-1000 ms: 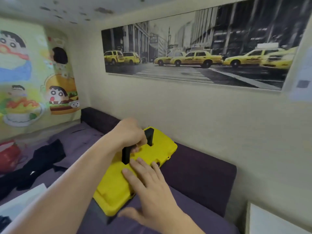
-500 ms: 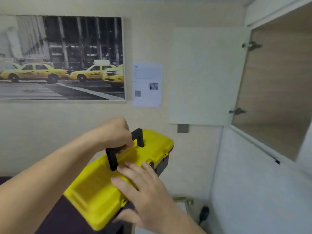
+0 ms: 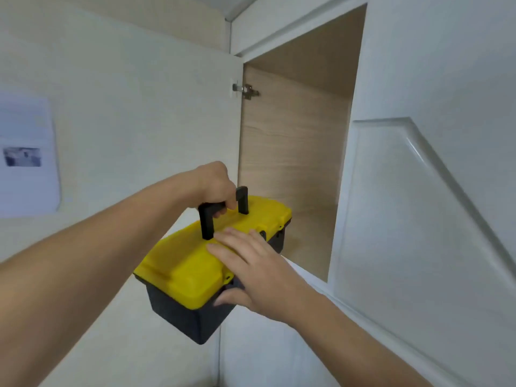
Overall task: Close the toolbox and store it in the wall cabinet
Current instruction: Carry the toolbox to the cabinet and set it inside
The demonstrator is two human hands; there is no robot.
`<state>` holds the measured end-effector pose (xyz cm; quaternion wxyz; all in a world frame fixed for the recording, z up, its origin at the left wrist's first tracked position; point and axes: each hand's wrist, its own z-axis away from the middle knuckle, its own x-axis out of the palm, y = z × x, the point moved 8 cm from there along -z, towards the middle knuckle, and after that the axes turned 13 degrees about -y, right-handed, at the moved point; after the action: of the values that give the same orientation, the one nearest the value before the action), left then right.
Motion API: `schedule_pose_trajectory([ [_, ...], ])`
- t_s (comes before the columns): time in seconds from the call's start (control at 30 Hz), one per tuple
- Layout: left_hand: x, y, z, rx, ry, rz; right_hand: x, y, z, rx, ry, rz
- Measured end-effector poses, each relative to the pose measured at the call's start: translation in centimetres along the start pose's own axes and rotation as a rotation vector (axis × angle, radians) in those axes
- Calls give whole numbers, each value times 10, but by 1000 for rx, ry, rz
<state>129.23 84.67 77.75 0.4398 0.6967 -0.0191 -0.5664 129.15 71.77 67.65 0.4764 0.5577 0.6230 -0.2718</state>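
Change: a second ago the toolbox (image 3: 212,263) lay on the purple sofa under the taxi picture; now it is off the sofa, carried in the air just before the open wall cabinet (image 3: 296,152).
Meaning: the yellow lid (image 3: 195,261) looks shut, so closing seems done; what remains is sliding the box onto the cabinet floor.
Left hand (image 3: 216,185): grip clamped around the black handle (image 3: 208,219), bearing the weight.
Right hand (image 3: 259,272): fingers spread flat on the lid, thumb under its near edge, steadying rather than grasping.
Cabinet door (image 3: 134,113): swung wide to the left, opening unobstructed.
Risk: the box hangs tilted and could catch the sill.
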Motion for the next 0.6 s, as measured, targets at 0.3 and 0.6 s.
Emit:
schedule_pose_trajectory([
  [0.3,12,52,-207,193,-152,-35,41,179,-35,304,-83,75],
  [0.6,54,87,-343,267,-263,-3,73,295,-35,608,-250,138],
])
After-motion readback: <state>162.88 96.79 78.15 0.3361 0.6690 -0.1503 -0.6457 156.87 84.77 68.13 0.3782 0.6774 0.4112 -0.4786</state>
